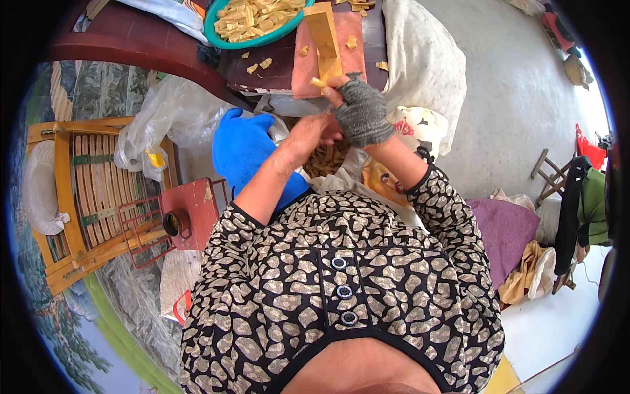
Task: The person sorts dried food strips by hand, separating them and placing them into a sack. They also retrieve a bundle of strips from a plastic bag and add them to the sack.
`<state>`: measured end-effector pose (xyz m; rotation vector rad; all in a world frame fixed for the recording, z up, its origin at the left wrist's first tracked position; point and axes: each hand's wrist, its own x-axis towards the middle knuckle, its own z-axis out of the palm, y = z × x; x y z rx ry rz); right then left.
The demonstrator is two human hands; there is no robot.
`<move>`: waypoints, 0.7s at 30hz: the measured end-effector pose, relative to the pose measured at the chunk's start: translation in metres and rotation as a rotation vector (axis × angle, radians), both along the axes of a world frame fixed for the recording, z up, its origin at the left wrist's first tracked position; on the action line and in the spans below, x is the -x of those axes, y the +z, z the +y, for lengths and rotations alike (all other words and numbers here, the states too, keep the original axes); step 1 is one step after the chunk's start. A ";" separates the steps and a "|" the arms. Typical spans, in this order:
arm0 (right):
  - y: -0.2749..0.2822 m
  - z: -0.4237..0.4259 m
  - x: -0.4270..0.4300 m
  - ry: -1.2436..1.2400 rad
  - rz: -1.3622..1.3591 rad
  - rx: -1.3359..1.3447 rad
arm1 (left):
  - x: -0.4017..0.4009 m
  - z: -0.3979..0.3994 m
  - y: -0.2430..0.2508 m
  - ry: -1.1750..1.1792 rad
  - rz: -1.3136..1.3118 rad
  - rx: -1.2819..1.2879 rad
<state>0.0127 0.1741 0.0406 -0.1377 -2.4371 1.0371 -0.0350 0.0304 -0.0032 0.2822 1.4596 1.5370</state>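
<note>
My right hand [362, 109], in a grey knitted fingerless glove, pinches a pale yellow piece [319, 83] between thumb and fingers at the near end of a wooden stand [329, 61]. The stand has an upright block and lies on a pink cloth [352, 64]. My bare left hand [315, 134] is just left of the gloved hand, over an open bag of brownish pieces [326, 160]; its fingers are partly hidden, and what they hold cannot be told. A green basin [209, 22] of pale yellow slices [258, 17] stands beyond, to the left. Several loose bits lie around the stand.
The dark red table [275, 74] is in front of me. A blue cloth or glove [246, 150] lies by my left forearm. At left are a wooden slatted chair [106, 187], clear plastic bags [172, 118] and a red stool [189, 202] with a brown cup. White sacking [425, 59] hangs at right.
</note>
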 end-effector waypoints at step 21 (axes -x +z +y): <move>-0.005 -0.023 -0.019 0.105 0.023 0.368 | -0.019 -0.006 0.044 0.062 0.482 0.095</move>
